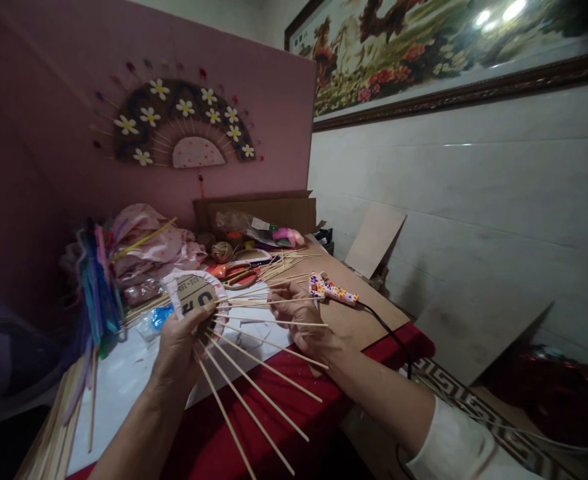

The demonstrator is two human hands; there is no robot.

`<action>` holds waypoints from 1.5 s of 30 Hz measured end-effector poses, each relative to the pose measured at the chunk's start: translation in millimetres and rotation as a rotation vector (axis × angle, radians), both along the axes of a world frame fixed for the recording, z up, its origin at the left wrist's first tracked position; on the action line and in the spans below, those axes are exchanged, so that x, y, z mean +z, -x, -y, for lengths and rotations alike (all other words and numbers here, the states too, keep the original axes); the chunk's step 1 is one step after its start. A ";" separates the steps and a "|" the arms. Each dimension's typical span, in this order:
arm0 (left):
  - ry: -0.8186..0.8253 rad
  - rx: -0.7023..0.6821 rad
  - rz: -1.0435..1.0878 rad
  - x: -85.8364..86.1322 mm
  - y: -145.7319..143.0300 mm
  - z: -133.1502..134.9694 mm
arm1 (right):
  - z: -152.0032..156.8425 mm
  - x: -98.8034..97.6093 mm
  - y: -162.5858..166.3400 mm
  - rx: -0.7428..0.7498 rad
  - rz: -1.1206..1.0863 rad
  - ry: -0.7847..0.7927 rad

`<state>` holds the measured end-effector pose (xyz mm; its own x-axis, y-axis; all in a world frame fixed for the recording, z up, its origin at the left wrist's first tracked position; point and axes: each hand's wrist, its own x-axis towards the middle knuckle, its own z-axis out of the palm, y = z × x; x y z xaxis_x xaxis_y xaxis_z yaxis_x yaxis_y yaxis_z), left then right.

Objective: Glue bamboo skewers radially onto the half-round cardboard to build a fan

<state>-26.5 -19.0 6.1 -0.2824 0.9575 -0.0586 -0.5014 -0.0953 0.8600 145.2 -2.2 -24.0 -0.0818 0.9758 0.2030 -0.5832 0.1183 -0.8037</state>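
The left hand [179, 343] is seen closed around a half-round brown cardboard piece edged in pale fabric [194, 293], thumb pressed on its face, with thin bamboo skewers [254, 393] fanned outward from under the grip. The right hand [301, 320] is pinching the uppermost skewers near their far ends, fingers drawn together. The piece is held above the front edge of the red-covered table [294, 393]. Just beyond the right hand, a dotted glue gun [334, 290] lies on a brown board, cord trailing over the right edge. Loose skewers, orange-handled scissors [237, 273] and a twine ball [221, 252] are noted toward the back. The step is judged to be spacing the ribs; even gaps are called for next.
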 end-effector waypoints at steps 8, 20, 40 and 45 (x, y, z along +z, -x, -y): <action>-0.003 -0.049 0.011 -7.1 -1.2 -0.3 | 0.8 -1.7 -0.9 0.042 -0.065 0.044; -0.002 -0.058 0.015 -6.3 -2.5 0.6 | -1.0 -4.9 0.0 0.047 -0.029 0.041; 0.008 -0.078 0.024 -6.6 -4.8 3.6 | 2.1 -3.9 4.7 0.062 0.063 0.016; 0.056 -0.046 0.158 1.4 -8.1 7.4 | 2.0 -4.1 5.8 0.075 0.054 0.000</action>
